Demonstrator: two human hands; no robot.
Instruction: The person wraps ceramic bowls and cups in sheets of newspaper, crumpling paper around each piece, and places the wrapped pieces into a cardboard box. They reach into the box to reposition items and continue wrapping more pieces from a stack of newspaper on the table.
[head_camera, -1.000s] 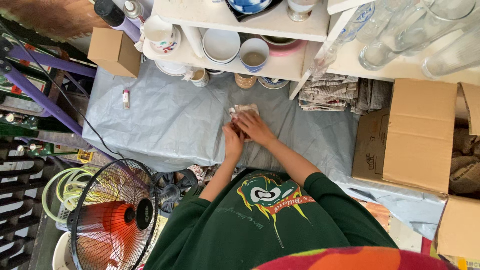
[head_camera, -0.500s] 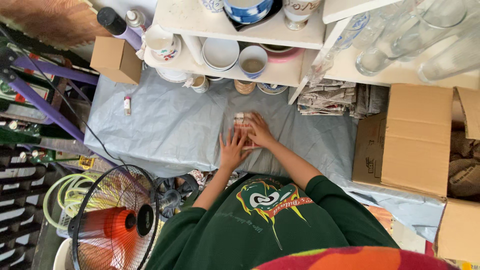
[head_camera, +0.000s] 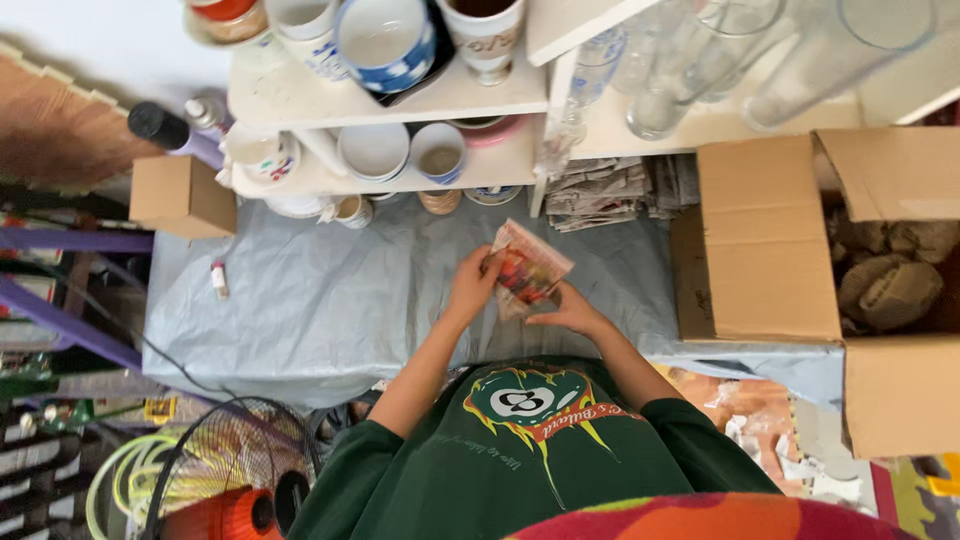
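Observation:
Both my hands hold a small object wrapped in printed newspaper (head_camera: 528, 268), lifted a little above the grey plastic sheet (head_camera: 310, 300) on the floor. My left hand (head_camera: 472, 285) grips its left side near the top. My right hand (head_camera: 568, 312) cups it from below on the right. What is inside the paper is hidden.
White shelves (head_camera: 470, 95) ahead carry mugs, bowls (head_camera: 373, 150) and tall glasses (head_camera: 660, 90). A newspaper stack (head_camera: 610, 190) lies under them. An open cardboard box (head_camera: 800, 270) with wrapped bundles stands at right, a small box (head_camera: 180, 195) at left, an orange fan (head_camera: 225, 480) at lower left.
The wrapped bundle was pressed on the sheet under both hands; now it is lifted and held up between them, and the camera view has shifted closer.

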